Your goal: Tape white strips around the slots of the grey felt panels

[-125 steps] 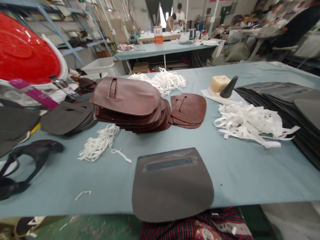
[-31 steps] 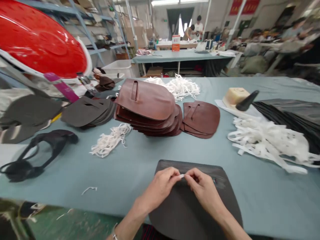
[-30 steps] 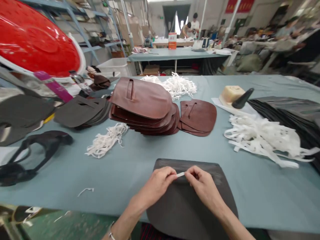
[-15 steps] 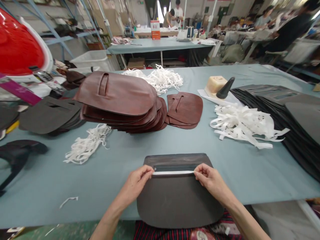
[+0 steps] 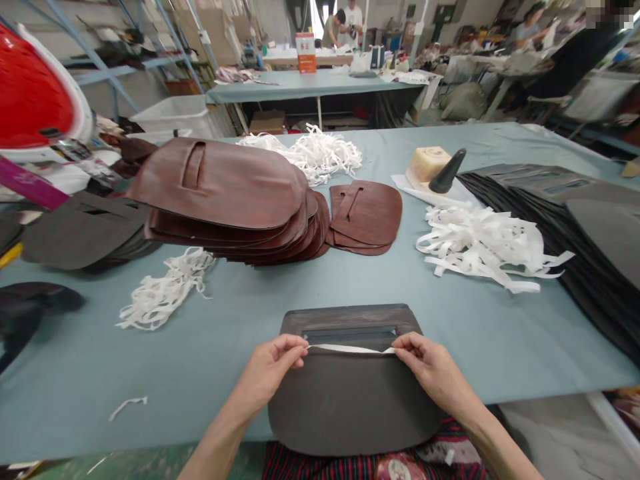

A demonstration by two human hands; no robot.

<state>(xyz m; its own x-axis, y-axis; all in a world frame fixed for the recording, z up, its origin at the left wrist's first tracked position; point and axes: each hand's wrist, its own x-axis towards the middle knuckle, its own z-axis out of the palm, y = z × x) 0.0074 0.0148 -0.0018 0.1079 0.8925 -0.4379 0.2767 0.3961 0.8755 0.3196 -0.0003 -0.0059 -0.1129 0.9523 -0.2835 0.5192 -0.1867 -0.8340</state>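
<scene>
Counter (image 5: 225, 393) first: black sheet stack (image 5: 540, 200) along its right edge, big brown leather stack (image 5: 225, 187) left of centre toward the back edge. Dark grey panel (image 5: 355, 407) at front edge, middle, its near end overhanging. White ribbon heap (image 5: 485, 243) right of centre, near the black stack. My left hand (image 5: 277, 363) and right hand (image 5: 427, 363) are apart, each pinching white strip (image 5: 350, 349) near an end. Strip runs across the panel, just front of its slot (image 5: 350, 335), slightly twisted.

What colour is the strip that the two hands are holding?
The strip between the two hands is white; it shows best in the head view.
</scene>
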